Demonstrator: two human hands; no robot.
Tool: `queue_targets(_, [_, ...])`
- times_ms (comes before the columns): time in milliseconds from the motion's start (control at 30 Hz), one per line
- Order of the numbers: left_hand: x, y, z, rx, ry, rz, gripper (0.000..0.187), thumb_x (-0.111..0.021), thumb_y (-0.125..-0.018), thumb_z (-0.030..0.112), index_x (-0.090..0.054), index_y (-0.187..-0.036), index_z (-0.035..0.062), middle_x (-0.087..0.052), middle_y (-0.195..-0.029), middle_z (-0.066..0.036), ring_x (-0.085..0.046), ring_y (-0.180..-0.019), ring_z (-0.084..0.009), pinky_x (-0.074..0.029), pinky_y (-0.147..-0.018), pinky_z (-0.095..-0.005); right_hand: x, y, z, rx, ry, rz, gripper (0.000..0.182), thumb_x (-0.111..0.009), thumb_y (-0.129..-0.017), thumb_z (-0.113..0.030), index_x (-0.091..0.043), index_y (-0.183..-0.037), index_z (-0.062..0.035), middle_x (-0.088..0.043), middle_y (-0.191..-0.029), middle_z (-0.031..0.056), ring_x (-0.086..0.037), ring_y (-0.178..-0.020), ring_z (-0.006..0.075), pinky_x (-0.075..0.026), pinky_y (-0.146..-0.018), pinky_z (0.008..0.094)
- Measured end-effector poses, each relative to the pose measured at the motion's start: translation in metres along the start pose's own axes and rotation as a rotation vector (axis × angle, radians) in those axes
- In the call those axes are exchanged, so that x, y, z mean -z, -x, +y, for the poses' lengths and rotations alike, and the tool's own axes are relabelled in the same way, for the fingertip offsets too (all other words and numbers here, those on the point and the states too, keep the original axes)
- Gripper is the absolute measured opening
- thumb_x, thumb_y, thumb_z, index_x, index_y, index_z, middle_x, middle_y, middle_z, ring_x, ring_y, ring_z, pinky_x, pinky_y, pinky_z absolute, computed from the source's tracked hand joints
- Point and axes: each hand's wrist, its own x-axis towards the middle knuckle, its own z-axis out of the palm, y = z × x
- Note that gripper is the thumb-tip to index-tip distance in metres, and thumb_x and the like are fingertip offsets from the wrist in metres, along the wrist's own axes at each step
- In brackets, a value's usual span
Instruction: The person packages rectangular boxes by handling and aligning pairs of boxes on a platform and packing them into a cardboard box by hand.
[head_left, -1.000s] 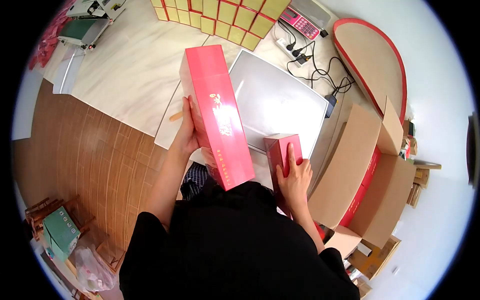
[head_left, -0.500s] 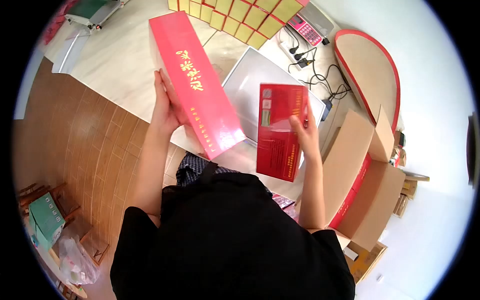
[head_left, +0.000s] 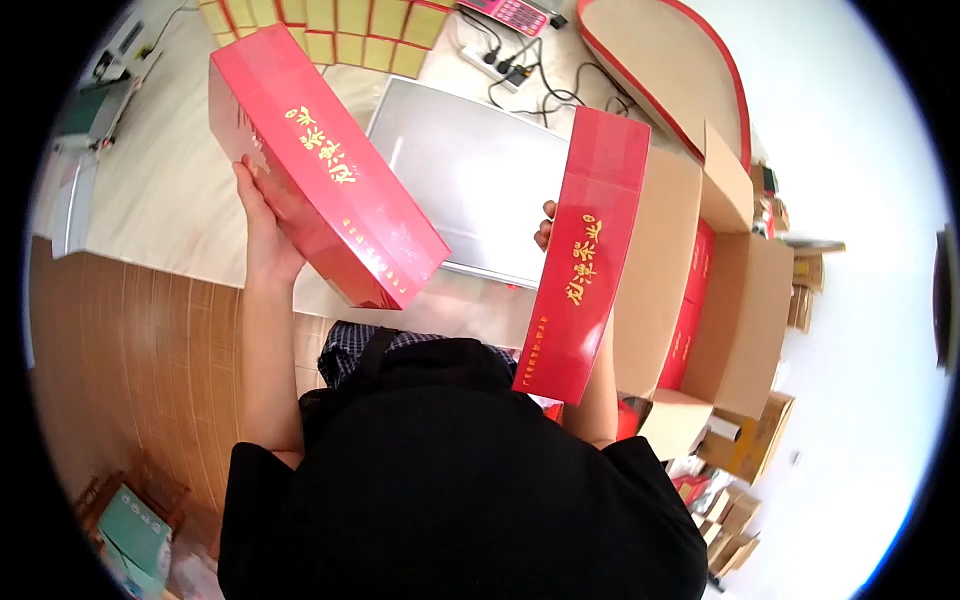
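Observation:
My left hand point(head_left: 268, 235) grips the lower side of a long red box point(head_left: 325, 165) with gold lettering, tilted above the table. On the right, another red box with gold lettering point(head_left: 590, 255) is held upright by my right hand point(head_left: 545, 226); only some curled fingertips show past its left edge, the rest being hidden behind it. Between the two boxes a flat silver-grey panel point(head_left: 470, 170) lies on the table. Beside the right-hand box stands an open cardboard carton point(head_left: 745, 310) with red boxes point(head_left: 690, 310) inside.
Rows of small yellow-green boxes with red edges point(head_left: 350, 35) stand at the table's point(head_left: 150, 200) back. Near them are a pink calculator point(head_left: 515, 14), a power strip point(head_left: 490, 64) with black cables and a red-rimmed board point(head_left: 670, 60). A green box point(head_left: 135, 535) is at lower left.
The right-hand box has turned from its text-covered face to its gold-lettered face, and my fingers are now mostly behind it. The view has shifted, with the carton now nearer the right-hand box.

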Motion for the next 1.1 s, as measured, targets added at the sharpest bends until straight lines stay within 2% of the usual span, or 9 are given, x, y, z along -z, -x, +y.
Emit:
queue_targets(67, [-0.018, 0.000, -0.001, -0.056, -0.045, 0.002, 0.072, -0.034, -0.090, 0.068, -0.039, -0.137, 0.0139, -0.050, -0.132, -0.002, -0.049, -0.121, -0.0183, -0.045, -0.098, -0.0362, -0.002, 0.010, 0.002, 0.005, 0.003, 0.029, 0.046, -0.042, -0.097, -0.041, -0.054, -0.117, -0.0021, -0.064, -0.100, 0.0160, -0.065, -0.082, 0.0265, -0.056, -0.069, 0.0400])
queue_targets(167, [-0.038, 0.010, -0.006, -0.034, -0.111, -0.023, 0.070, -0.037, -0.091, 0.065, -0.032, -0.142, 0.0170, -0.041, -0.140, -0.003, -0.041, -0.128, -0.0215, -0.040, -0.103, -0.0390, -0.035, 0.031, 0.007, -0.061, -0.163, -0.139, 0.045, -0.061, -0.088, -0.025, -0.046, -0.115, 0.0082, -0.056, -0.101, 0.0199, -0.057, -0.092, 0.0248, -0.053, -0.077, 0.0309])
queue_targets(200, [-0.039, 0.009, -0.008, -0.031, -0.142, -0.071, 0.071, -0.037, -0.091, 0.065, -0.031, -0.142, 0.0168, -0.040, -0.141, -0.003, -0.040, -0.129, -0.0220, -0.039, -0.104, -0.0397, -0.035, 0.036, 0.011, 0.189, -0.044, 0.091, 0.038, -0.051, -0.094, -0.027, -0.052, -0.109, 0.0074, -0.060, -0.097, 0.0216, -0.064, -0.077, 0.0253, -0.055, -0.064, 0.0343])
queue_targets(267, [-0.020, -0.005, -0.021, -0.085, -0.162, -0.091, 0.072, -0.037, -0.091, 0.065, -0.029, -0.144, 0.0161, -0.039, -0.143, -0.003, -0.039, -0.130, -0.0218, -0.037, -0.106, -0.0396, -0.026, 0.036, 0.006, 0.178, -0.033, -0.056, 0.036, -0.060, -0.090, -0.017, -0.051, -0.115, 0.0078, -0.056, -0.098, 0.0165, -0.057, -0.074, 0.0188, -0.050, -0.073, 0.0284])
queue_targets(400, [-0.008, -0.014, -0.033, 0.017, -0.259, -0.046, 0.071, -0.036, -0.093, 0.062, -0.026, -0.145, 0.0152, -0.034, -0.147, -0.004, -0.037, -0.132, -0.0218, -0.033, -0.108, -0.0382, -0.013, 0.037, -0.006, 0.287, -0.119, -0.159, 0.036, -0.061, -0.089, -0.020, -0.053, -0.113, 0.0060, -0.053, -0.106, 0.0180, -0.057, -0.083, 0.0207, -0.047, -0.082, 0.0297])
queue_targets(500, [0.001, -0.021, -0.041, -0.005, -0.313, -0.098, 0.070, -0.037, -0.093, 0.060, -0.026, -0.145, 0.0141, -0.035, -0.146, -0.005, -0.037, -0.132, -0.0218, -0.033, -0.108, -0.0379, -0.001, 0.031, -0.015, 0.150, -0.198, -0.322, 0.033, -0.059, -0.089, -0.022, -0.054, -0.111, 0.0029, -0.052, -0.106, 0.0172, -0.057, -0.085, 0.0248, -0.048, -0.081, 0.0314])
queue_targets(767, [0.022, -0.023, -0.037, -0.021, -0.476, -0.157, 0.076, -0.042, -0.091, 0.060, -0.029, -0.142, 0.0064, -0.040, -0.142, -0.007, -0.039, -0.129, -0.0218, -0.034, -0.107, -0.0379, 0.000, 0.038, -0.026, 0.277, -0.231, -0.136, 0.029, -0.058, -0.091, -0.020, -0.052, -0.110, 0.0016, -0.054, -0.101, 0.0148, -0.057, -0.083, 0.0233, -0.052, -0.079, 0.0319])
queue_targets(833, [0.039, -0.029, -0.033, -0.035, -0.504, -0.220, 0.081, -0.050, -0.087, 0.062, -0.031, -0.141, 0.0049, -0.042, -0.140, -0.008, -0.042, -0.127, -0.0224, -0.035, -0.106, -0.0385, 0.007, 0.031, -0.029, 0.268, -0.294, -0.185, 0.032, -0.057, -0.091, -0.021, -0.050, -0.111, 0.0023, -0.053, -0.102, 0.0151, -0.057, -0.085, 0.0236, -0.051, -0.080, 0.0321])
queue_targets(1100, [0.054, -0.005, -0.031, -0.179, -0.635, -0.186, 0.083, -0.054, -0.084, 0.062, -0.033, -0.139, 0.0030, -0.044, -0.138, -0.008, -0.045, -0.125, -0.0220, -0.038, -0.104, -0.0381, 0.029, -0.011, -0.038, 0.110, -0.475, -0.405, 0.043, -0.054, -0.092, -0.027, -0.043, -0.118, 0.0052, -0.051, -0.107, 0.0165, -0.054, -0.093, 0.0251, -0.046, -0.083, 0.0332])
